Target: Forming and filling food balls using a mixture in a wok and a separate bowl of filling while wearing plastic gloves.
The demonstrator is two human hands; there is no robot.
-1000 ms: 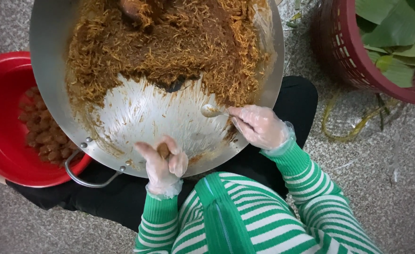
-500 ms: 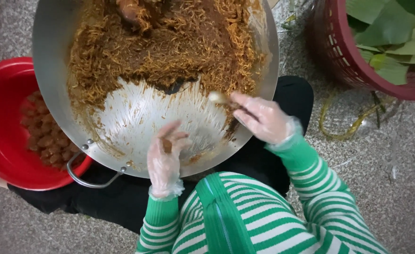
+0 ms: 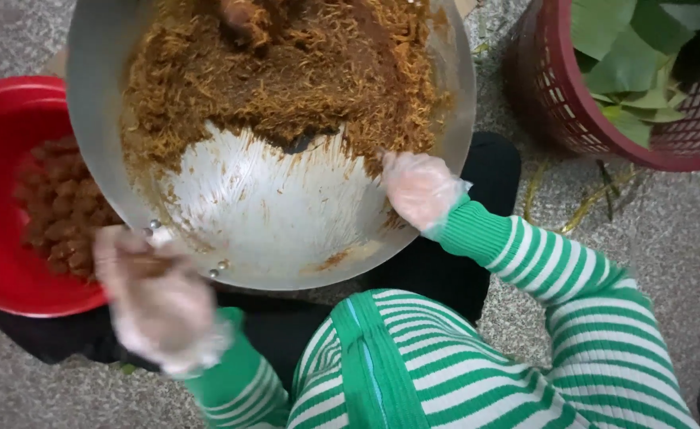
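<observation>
A large metal pan (image 3: 96, 119) sits in front of me, its far half heaped with brown shredded filling (image 3: 278, 71) and its near half scraped bare. My right hand (image 3: 417, 187), in a thin clear glove, rests at the pan's near right edge against the filling, fingers curled; whether it holds a spoon is hidden. My left hand (image 3: 155, 298), also gloved and blurred by motion, is over the pan's near left rim by the handle rivets, beside the red bowl (image 3: 0, 119). What it holds I cannot make out.
The red bowl at the left holds several brown rolled balls (image 3: 60, 206). A red plastic basket (image 3: 572, 111) of green leaves (image 3: 628, 63) stands at the upper right. The floor is speckled grey stone. My green-and-white striped sleeves fill the lower frame.
My left hand has swung from the pan's near middle to the left, toward the red bowl. My right hand has stayed at the pan's right edge, now curled lower against the filling.
</observation>
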